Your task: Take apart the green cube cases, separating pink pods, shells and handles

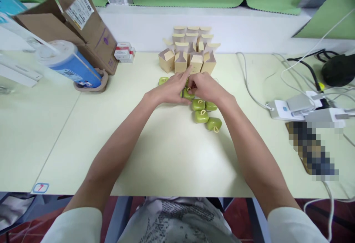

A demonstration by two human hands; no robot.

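Small rounded green cases with pale yellow loops lie together on the table. My left hand [176,87] reaches in from the left, fingers stretched out and thumb apart, around one green case [189,94]. Beside it my right hand [203,85] has its fingers curled in a pinch at that case's loop; the exact grip is partly hidden. Another green case [163,81] sits left of my left hand. Nearer to me are more, among them a green case [198,105], a green case [201,117] and a tilted green case [214,123].
Several open small cardboard boxes [181,62] stand in rows behind my hands. At left are a blue cup [80,67], a large carton [97,39] and small white boxes [124,52]. A power strip [285,110] with cables and a blurred-out flat object [313,150] lie at right.
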